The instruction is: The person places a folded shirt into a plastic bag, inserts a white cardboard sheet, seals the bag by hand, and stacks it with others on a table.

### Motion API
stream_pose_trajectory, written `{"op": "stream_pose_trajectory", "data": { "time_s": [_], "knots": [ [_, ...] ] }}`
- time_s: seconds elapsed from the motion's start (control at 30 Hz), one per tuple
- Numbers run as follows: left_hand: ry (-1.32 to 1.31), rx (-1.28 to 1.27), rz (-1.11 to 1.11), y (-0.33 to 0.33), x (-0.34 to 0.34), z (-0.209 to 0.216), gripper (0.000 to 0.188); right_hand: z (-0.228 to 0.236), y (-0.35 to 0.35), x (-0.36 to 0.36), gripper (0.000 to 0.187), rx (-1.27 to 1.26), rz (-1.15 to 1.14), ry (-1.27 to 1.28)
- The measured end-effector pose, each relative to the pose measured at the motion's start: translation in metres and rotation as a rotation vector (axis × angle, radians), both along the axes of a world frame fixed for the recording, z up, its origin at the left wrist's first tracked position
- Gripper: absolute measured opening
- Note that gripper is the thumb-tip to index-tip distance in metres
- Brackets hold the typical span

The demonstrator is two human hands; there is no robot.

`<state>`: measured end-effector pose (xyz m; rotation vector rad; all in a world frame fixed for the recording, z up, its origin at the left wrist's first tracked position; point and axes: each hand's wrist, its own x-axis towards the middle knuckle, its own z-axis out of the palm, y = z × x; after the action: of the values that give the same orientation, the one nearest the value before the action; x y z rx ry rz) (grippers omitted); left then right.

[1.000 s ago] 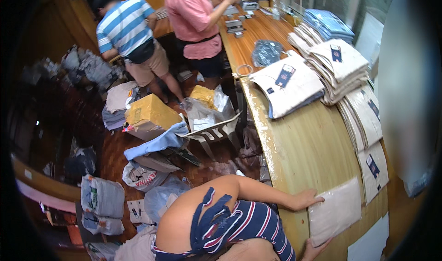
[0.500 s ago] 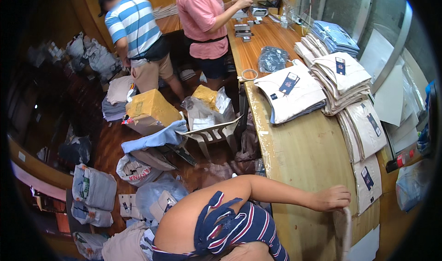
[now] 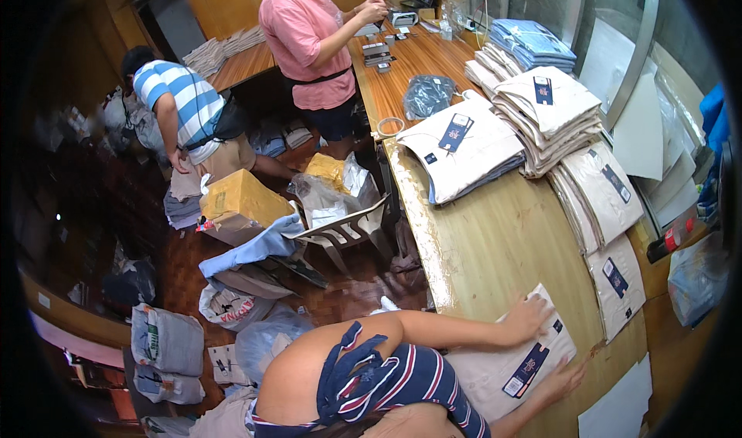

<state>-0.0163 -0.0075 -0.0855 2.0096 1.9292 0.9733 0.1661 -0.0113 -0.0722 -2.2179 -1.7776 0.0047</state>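
Observation:
A folded beige garment [image 3: 481,361] with a dark navy hang tag [image 3: 525,370] lies on the table at the lower right, partly hidden by my left arm and body. My left hand [image 3: 528,319] rests on its far part, fingers stretched out. By its right edge, past the tag, my right hand [image 3: 563,381] is open with the fingers extended. Neither hand is closed round anything.
Tagged folded garments [image 3: 462,146] and taller piles [image 3: 545,105] line the table [image 3: 495,241]. A tape roll [image 3: 390,126] sits near its left edge. Boxes [image 3: 241,198], a chair [image 3: 348,229] and bags fill the floor. Two people, in pink [image 3: 305,40] and striped [image 3: 182,102] shirts, work beyond.
The beige garment my left hand held up by its edge now lies flat with its tag showing. My right hand has come into view. The person in stripes bends lower.

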Motion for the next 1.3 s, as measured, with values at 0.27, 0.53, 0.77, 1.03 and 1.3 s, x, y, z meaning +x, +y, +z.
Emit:
{"op": "stream_pose_trajectory", "data": {
  "time_s": [0.27, 0.53, 0.77, 1.03, 1.3],
  "knots": [
    [0.063, 0.016, -0.186, -0.018, 0.039, -0.01, 0.046, -0.027, 0.006, -0.041, 0.053, -0.117, -0.038, -0.09],
    [0.091, -0.055, -0.172, -0.015, 0.038, -0.004, 0.047, -0.037, 0.006, -0.037, 0.059, -0.119, -0.008, -0.12],
    [0.12, -0.109, -0.191, -0.014, 0.041, -0.003, 0.048, -0.034, 0.005, -0.036, 0.055, -0.183, -0.031, -0.204],
    [0.299, -0.256, -0.199, -0.003, 0.043, -0.004, 0.046, -0.006, 0.017, -0.042, 0.044, -0.2, 0.084, -0.108],
    [0.356, -0.226, -0.091, 0.0, 0.004, 0.011, 0.05, 0.011, 0.007, -0.043, 0.045, 0.067, 0.052, 0.004]
  ]
}}
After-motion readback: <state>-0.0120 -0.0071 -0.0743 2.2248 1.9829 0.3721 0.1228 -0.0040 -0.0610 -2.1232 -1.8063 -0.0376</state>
